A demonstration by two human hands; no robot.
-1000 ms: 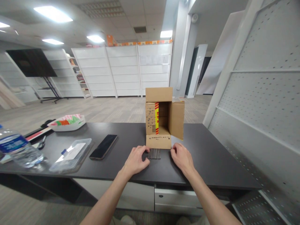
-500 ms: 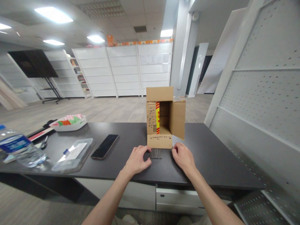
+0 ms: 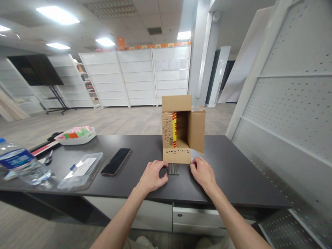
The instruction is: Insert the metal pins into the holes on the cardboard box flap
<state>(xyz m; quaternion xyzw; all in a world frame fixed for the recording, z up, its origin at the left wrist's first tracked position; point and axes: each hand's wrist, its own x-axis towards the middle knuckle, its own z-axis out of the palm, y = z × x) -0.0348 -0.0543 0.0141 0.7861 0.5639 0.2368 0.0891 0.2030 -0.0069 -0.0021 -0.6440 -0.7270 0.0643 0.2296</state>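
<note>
Several slim metal screws or nails (image 3: pixel 173 169) lie side by side in a row on the dark desk. My left hand (image 3: pixel 153 176) is at the row's left end, thumb and forefinger spread apart around the ends of the leftmost piece; whether they touch it I cannot tell. Curled up, my right hand (image 3: pixel 203 171) rests on the desk to the right of the row, and nothing shows in it. Just behind the row stands an open cardboard box (image 3: pixel 167 129) with yellow-and-red tape. Its lower flap (image 3: pixel 176 157) has a line of holes and hangs above the row.
Left of my hands lie a black phone (image 3: pixel 116 162) and a clear plastic case (image 3: pixel 82 170). Farther left are a water bottle (image 3: pixel 22 162), a pen (image 3: pixel 49 157) and a white basket (image 3: pixel 75 138) with coloured cloth. A perforated panel (image 3: pixel 285 114) rises on the right.
My left thumb and forefinger have shifted very slightly to the right, along the left end of the row. My right hand and the box look the same.
</note>
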